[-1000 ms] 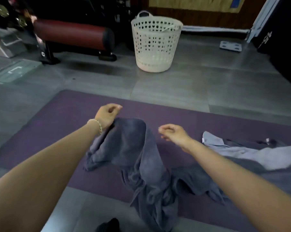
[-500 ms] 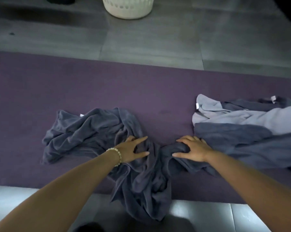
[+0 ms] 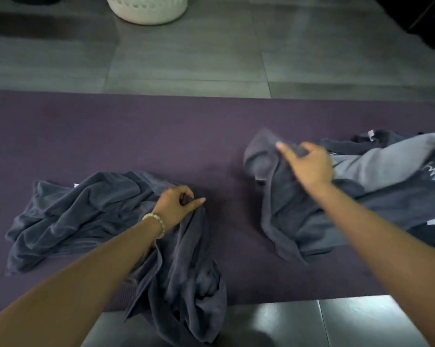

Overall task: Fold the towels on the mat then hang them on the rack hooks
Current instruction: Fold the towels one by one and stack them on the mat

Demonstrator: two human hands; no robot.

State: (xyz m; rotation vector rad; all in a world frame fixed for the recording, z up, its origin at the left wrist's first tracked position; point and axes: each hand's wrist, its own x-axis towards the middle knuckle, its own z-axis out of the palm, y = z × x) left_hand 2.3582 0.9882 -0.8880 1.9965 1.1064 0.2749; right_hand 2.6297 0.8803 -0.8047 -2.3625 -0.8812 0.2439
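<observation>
Dark grey towel lay crumpled on the left half of the purple mat, its near end spilling over the mat's front edge onto the tiled floor. Soft, thick terry with no stiffness, and it bunched wherever it dropped. Light enough for one hand, I judged, but it would sag unless taken by two corners.

Left hand, bead bracelet at the wrist, pinched a fold at the towel's right side: fingers curled in, forefinger lying straight along the cloth.

A bare strip of mat separated this towel from the next.

Right hand, blurred, gripped a raised fold of the second towel, with the forefinger out and the rest closed into the pile. A light grey towel and darker ones were heaped just beyond it.

Best hold, in my view: hunt out the hemmed edge and the corners, not mid-cloth folds. A white tag showed at the left towel's far edge.

White laundry basket stood on the floor beyond the mat. No rack in view.
</observation>
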